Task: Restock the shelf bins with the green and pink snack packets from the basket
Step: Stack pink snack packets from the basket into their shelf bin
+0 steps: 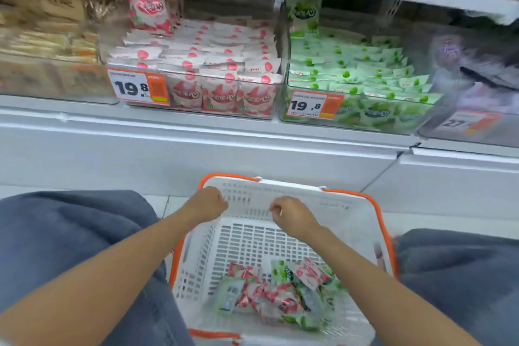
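Landmark: I place everything against the white basket (346, 223) with the orange rim, which sits on the floor between my two knees.
Left hand: my left hand (206, 203) hovers over the far left corner of the basket, fingers curled into a fist, and I see nothing in it.
Right hand: my right hand (292, 216) hangs over the middle of the basket's far half, just beside the left hand but apart from it, fingers curled under; I see nothing gripped in it either.
Loose packets: a mixed heap of green and pink snack packets (280, 292) lies in the near end of the basket, below my forearms, touched by neither hand.
Pink bin: the clear pink-packet bin (202, 76) stands on the shelf above and beyond the basket, a little left of it, packed in rows.
Green bin: the clear green-packet bin (356, 87) stands above and beyond the basket's right side, touching the pink bin's right wall.
Price tags: an orange-edged tag reading 19.8 (137, 88) hangs on the pink bin's front; a like tag (314, 105) hangs on the green bin's front.
Knees: grey denim knees (70, 233) flank the basket on both sides.
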Tool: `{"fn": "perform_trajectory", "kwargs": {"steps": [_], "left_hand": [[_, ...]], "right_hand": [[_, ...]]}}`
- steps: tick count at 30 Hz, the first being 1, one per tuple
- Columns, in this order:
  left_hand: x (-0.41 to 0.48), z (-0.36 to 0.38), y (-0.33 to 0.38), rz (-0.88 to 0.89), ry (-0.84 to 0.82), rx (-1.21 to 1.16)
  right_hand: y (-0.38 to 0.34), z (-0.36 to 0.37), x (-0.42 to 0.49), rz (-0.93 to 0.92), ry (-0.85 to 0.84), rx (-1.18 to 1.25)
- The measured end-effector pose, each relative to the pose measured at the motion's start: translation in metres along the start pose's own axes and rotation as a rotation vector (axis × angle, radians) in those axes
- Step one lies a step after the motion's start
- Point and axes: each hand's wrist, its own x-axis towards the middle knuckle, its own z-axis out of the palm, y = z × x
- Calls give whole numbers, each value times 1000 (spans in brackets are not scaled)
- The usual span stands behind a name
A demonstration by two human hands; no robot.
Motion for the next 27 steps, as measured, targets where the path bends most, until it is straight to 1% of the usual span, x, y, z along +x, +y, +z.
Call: {"fn": "perform_trajectory", "kwargs": {"steps": [2,4,6,7,10,12,13,15,16,19,20,21,23,25,27], "left_hand": [[1,26,-12,-47,-102,64],[2,44,-21,-70,-186,119],[6,57,-27,-76,-236,137],[7,63,-30,-76,-253,154],[13,75,-37,-86,-276,188],[14,77,-40,-96,-259,183],[14,76,-40,-104,-242,173],[11,73,-40,-123,-202,125],[10,73,-41,-133,-190,104],[7,72,-39,-157,-190,72],[7,72,-38,-165,-186,54],[8,71,-37,-180,-176,42],[11,71,-37,-205,-121,21],[14,70,-34,-214,7,22],[17,66,-28,-218,172,-53]], "right_hand": [[45,44,-20,128,-174,10],[80,80,-38,241,-312,-38],[93,102,-48,293,-431,-81],[92,110,-50,283,-457,-87],[68,131,-39,143,-431,-26],[41,146,-31,-15,-430,9],[29,154,-27,-112,-453,-28],[15,172,-22,-331,-479,-194],[13,184,-21,-407,-477,-258],[9,213,-22,-545,-506,-486],[9,217,-20,-556,-500,-528],[10,217,-17,-522,-480,-484],[11,206,-8,-362,-384,-219],[10,181,5,-100,-295,183],[7,144,17,130,-279,594]]}}
